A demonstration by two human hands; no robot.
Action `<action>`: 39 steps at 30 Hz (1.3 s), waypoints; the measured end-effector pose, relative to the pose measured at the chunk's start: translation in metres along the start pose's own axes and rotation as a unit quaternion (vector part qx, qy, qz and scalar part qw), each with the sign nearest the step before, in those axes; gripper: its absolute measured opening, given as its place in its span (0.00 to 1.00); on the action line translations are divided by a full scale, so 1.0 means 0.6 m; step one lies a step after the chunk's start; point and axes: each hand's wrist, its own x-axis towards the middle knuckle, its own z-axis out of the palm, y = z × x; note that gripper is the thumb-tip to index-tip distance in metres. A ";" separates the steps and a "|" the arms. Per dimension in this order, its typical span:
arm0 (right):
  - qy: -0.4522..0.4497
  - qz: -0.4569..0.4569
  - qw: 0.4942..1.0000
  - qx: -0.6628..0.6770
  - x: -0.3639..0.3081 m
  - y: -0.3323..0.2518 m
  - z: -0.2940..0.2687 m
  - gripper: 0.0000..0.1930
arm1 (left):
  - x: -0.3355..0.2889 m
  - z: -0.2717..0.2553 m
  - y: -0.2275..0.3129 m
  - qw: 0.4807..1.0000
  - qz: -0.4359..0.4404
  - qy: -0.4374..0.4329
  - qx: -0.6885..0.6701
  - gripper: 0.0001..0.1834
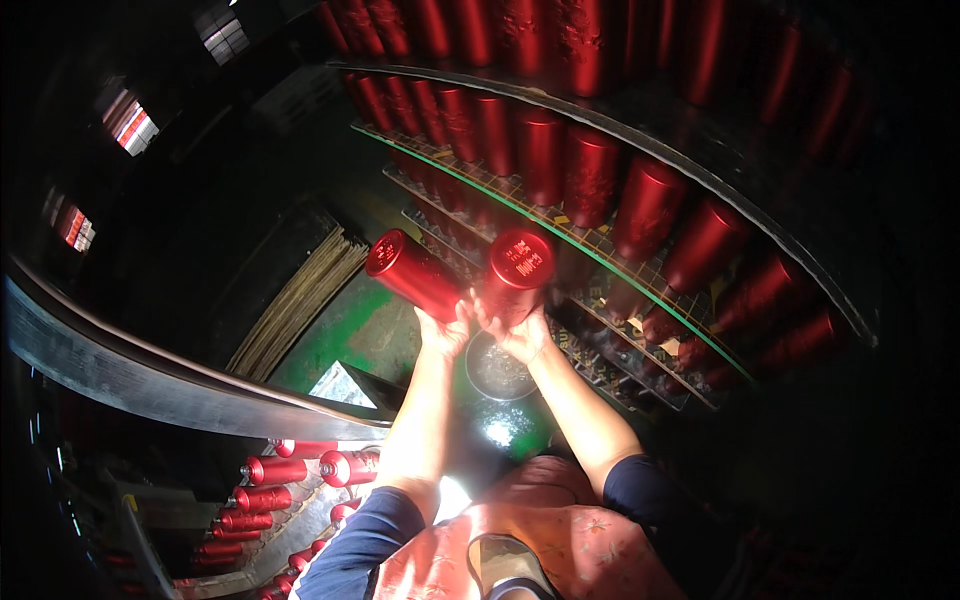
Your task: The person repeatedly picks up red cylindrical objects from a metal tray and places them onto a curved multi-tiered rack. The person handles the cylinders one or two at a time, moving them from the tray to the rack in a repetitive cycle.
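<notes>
Hands: left hand (443, 328) is gripping left bottle (425, 278); right hand (520, 335) is gripping right bottle (515, 285). Both are closing round the near ends, fingertips almost meeting between them; cannot tell whether they're touching.
Held bottles: both are showing glossy red sides and flat bases with pale marks. Left one is tilting away to the left of its hand; right one is pointing its base more toward the camera. Far ends are sitting higher than the hands in view; near ends are hiding in the grips.
Rack: shelf with green edge (607, 257) is running ahead and right of the hands, red bottles (590, 175) are standing on it in a row, more rows are showing above and below.
Under hands: round grey basin-like item (500, 372) is showing just below the right hand.
Left of hands: bundle of thin rods (297, 295) is lying beside green floor (345, 330); curved metal band (180, 385) is sweeping in nearer the body.
Lower left of hands: more red bottles (350, 467) are lying on their sides, silvery necks showing.
Clothing: person is wearing dark blue sleeves (372, 530) and salmon patterned apron (590, 550), nearer than the hands.
</notes>
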 end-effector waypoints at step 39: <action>0.127 0.197 0.970 -0.068 -0.556 0.599 -0.403 0.32 | -1.387 -0.487 -0.030 0.603 0.512 0.387 0.474 0.18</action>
